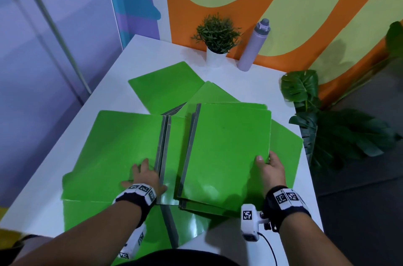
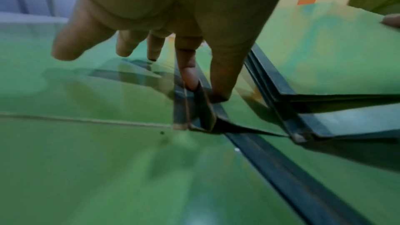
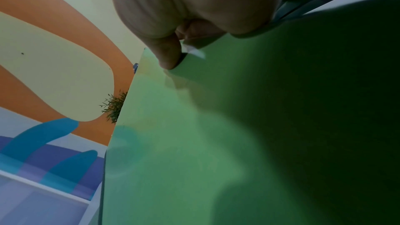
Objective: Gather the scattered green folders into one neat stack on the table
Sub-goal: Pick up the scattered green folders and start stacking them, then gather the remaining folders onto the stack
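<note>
Several green folders with grey spines lie spread over the white table (image 1: pixel 150 52). My left hand (image 1: pixel 144 176) rests on the left folder (image 1: pixel 122 141), fingers spread; in the left wrist view its index finger and thumb (image 2: pixel 205 86) pinch the raised grey spine (image 2: pixel 203 109). My right hand (image 1: pixel 268 163) grips the right edge of a small stack of folders (image 1: pixel 226 145), thumb on top and fingers hidden beneath; the stack's top cover (image 3: pixel 216 143) fills the right wrist view. More folders lie at the back (image 1: pixel 165 84), under the stack at the right (image 1: pixel 285 141) and near me (image 1: pixel 189 222).
A small potted plant (image 1: pixel 216 34) and a lilac bottle (image 1: pixel 254 45) stand at the table's far edge against the painted wall. A large leafy plant (image 1: pixel 305 91) stands on the floor beyond the table's right edge.
</note>
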The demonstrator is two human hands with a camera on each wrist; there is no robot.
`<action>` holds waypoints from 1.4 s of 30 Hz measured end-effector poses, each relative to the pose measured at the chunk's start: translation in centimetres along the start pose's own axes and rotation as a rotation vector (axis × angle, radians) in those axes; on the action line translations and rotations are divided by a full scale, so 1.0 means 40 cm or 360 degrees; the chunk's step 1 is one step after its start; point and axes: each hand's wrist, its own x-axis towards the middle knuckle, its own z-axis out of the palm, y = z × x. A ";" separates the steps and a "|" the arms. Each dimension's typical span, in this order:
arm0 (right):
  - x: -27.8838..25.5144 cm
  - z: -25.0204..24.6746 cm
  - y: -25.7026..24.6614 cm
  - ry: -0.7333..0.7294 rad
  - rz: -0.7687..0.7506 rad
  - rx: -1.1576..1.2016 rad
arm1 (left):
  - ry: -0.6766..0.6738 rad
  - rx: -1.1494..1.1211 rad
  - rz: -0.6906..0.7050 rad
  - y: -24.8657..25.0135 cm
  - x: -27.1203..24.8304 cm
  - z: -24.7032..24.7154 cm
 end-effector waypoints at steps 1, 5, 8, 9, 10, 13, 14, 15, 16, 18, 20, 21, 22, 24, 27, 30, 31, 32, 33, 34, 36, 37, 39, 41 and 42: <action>-0.002 0.000 -0.001 -0.0001 0.0012 0.0014 | -0.0027 -0.0043 -0.0022 -0.002 0.008 0.002; 0.003 -0.017 -0.006 0.0017 0.0025 0.0074 | 0.0060 -0.0240 -0.0021 -0.018 0.012 -0.022; 0.014 -0.045 -0.012 0.0061 0.0038 0.0137 | 0.0361 -0.0722 -0.0045 -0.018 -0.028 -0.108; 0.017 -0.052 -0.016 0.0074 0.0058 0.0161 | 0.0473 -0.0806 -0.0013 -0.018 -0.051 -0.148; 0.019 -0.057 -0.021 0.0086 0.0087 0.0196 | 0.0581 -0.0840 0.0028 -0.021 -0.073 -0.191; 0.019 -0.056 -0.040 0.0054 0.0131 0.0325 | 0.0935 -0.0863 0.0174 -0.048 -0.131 -0.311; 0.016 -0.051 -0.048 0.0011 0.0129 0.0347 | 0.1048 -0.0903 0.0220 -0.059 -0.146 -0.341; 0.012 -0.042 -0.055 -0.0043 0.0128 0.0372 | 0.1131 -0.0953 0.0272 -0.071 -0.160 -0.366; 0.007 -0.029 -0.061 -0.0087 0.0127 0.0387 | 0.1218 -0.0998 0.0342 -0.078 -0.173 -0.386; 0.007 0.002 -0.069 -0.0138 0.0109 0.0387 | 0.1276 -0.1125 0.0410 -0.085 -0.188 -0.404; 0.009 0.033 -0.074 -0.0137 0.0072 0.0486 | 0.1169 -0.1315 0.0414 -0.085 -0.192 -0.399; 0.007 0.045 -0.079 -0.0157 0.0064 0.0539 | 0.1060 -0.1396 0.0420 -0.085 -0.189 -0.386; 0.005 0.052 -0.081 -0.0188 0.0062 0.0576 | 0.0919 -0.1481 0.0470 -0.088 -0.188 -0.369; 0.004 0.063 -0.076 -0.0292 0.0102 0.0618 | 0.0641 -0.1677 0.0620 -0.094 -0.188 -0.332; 0.002 0.081 -0.057 -0.0434 0.0157 0.0543 | 0.0311 -0.1656 0.0684 -0.082 -0.196 -0.296; -0.012 0.106 -0.046 -0.0458 0.0115 0.0395 | 0.0044 -0.1680 0.0548 -0.064 -0.201 -0.272; -0.017 0.112 -0.047 -0.0430 0.0074 0.0337 | -0.0048 -0.1745 0.0498 -0.061 -0.200 -0.265; -0.021 0.118 -0.047 -0.0398 0.0035 0.0307 | -0.0138 -0.1777 0.0469 -0.061 -0.200 -0.260; -0.025 0.126 -0.047 -0.0388 0.0000 0.0316 | -0.0201 -0.1776 0.0476 -0.066 -0.192 -0.251; -0.028 0.132 -0.044 -0.0390 -0.0033 0.0333 | -0.0233 -0.1671 0.0485 -0.067 -0.193 -0.250; -0.040 0.146 -0.040 -0.0457 -0.0103 0.0322 | -0.0092 -0.1440 0.0487 -0.077 -0.182 -0.241; -0.039 0.152 -0.035 -0.0510 -0.0131 0.0278 | 0.0001 -0.1439 0.0448 -0.089 -0.166 -0.232; -0.030 0.150 -0.031 -0.0582 -0.0171 0.0039 | 0.0095 -0.1585 0.0356 -0.115 -0.152 -0.226; -0.011 0.133 -0.011 -0.0509 -0.0207 -0.0386 | 0.0211 -0.1649 0.0292 -0.137 -0.145 -0.225; -0.002 0.123 0.006 -0.0431 -0.0197 -0.0640 | 0.0303 -0.1629 0.0255 -0.147 -0.143 -0.227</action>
